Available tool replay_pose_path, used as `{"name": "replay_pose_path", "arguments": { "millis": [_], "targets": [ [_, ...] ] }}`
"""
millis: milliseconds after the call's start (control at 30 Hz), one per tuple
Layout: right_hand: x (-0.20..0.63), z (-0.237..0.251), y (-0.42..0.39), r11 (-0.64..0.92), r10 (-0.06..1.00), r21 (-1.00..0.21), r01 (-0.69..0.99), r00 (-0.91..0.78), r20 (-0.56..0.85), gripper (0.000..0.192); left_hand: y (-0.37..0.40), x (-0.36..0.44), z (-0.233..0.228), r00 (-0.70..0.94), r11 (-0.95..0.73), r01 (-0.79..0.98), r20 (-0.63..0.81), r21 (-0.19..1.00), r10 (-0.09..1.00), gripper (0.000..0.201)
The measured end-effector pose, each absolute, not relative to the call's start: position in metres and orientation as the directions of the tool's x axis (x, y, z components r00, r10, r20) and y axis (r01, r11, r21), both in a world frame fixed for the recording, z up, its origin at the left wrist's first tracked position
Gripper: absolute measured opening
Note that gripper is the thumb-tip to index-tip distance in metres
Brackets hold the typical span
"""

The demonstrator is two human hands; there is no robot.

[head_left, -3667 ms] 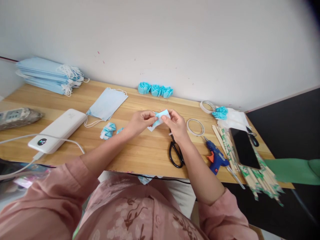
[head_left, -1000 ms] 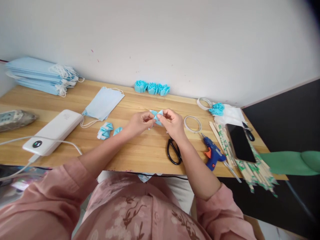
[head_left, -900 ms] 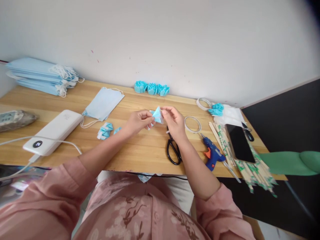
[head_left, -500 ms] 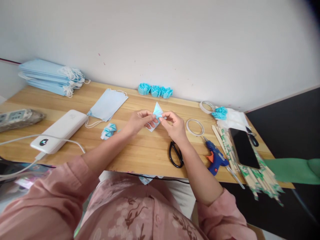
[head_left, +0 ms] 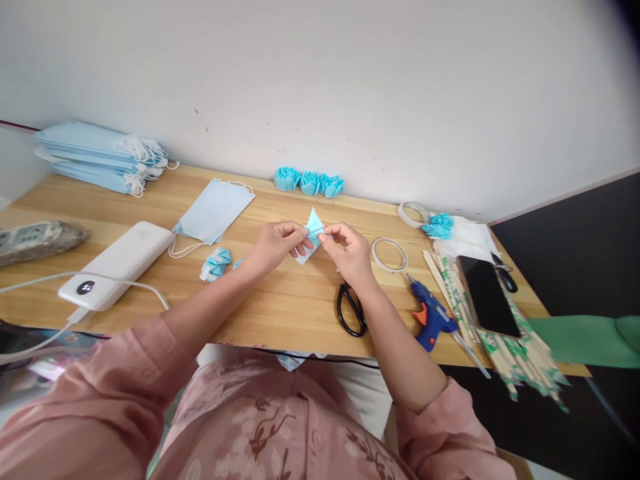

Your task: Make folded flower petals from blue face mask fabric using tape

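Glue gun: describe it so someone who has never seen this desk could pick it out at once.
On the wooden table, look right of the person's right hand, toward the near edge. The glue gun lies there between the black scissors and the pile of wooden sticks. It is the only dark blue tool, with an orange trigger.

Pretty bright, soft daylight all over, no harsh glare anywhere. The white wall (head_left: pixel 350 87) is evenly lit and the bench (head_left: pixel 280 313) only gets faint, soft shadows under the arms. Heavy fisheye though: the bench edge bows, and the top right corner goes dark with vignetting. The middle is sharp; the pink sleeve (head_left: pixel 75 413) up close looks soft and smeared.
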State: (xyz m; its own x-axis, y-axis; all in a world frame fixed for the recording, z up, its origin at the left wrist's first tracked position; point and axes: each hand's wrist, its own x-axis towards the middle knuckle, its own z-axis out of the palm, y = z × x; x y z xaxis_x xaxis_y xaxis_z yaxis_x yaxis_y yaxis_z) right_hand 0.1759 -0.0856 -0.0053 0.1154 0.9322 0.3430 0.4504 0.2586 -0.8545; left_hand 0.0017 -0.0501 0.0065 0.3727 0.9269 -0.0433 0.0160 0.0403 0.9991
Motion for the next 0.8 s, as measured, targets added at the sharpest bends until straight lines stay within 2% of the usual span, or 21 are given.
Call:
{"name": "replay_pose_path", "arguments": {
  "millis": [333,800],
  "targets": [
    [0.1772,-0.0117,-0.0828,0.242,0.935,-0.877,0.416,0.143,0.326,0.013,-0.0526,0.0039,0.0085,0.382,0.061,0.006,-0.059,0.998,0.922,0.033],
    [0.1757,-0.0112,-0.0824,0.231,0.941,-0.89,0.392,0.142,0.307,0.015,-0.0539,0.0041,0.0109,0.399,0.036,0.082,-0.066,0.996,0.914,0.031]
  ]
}}
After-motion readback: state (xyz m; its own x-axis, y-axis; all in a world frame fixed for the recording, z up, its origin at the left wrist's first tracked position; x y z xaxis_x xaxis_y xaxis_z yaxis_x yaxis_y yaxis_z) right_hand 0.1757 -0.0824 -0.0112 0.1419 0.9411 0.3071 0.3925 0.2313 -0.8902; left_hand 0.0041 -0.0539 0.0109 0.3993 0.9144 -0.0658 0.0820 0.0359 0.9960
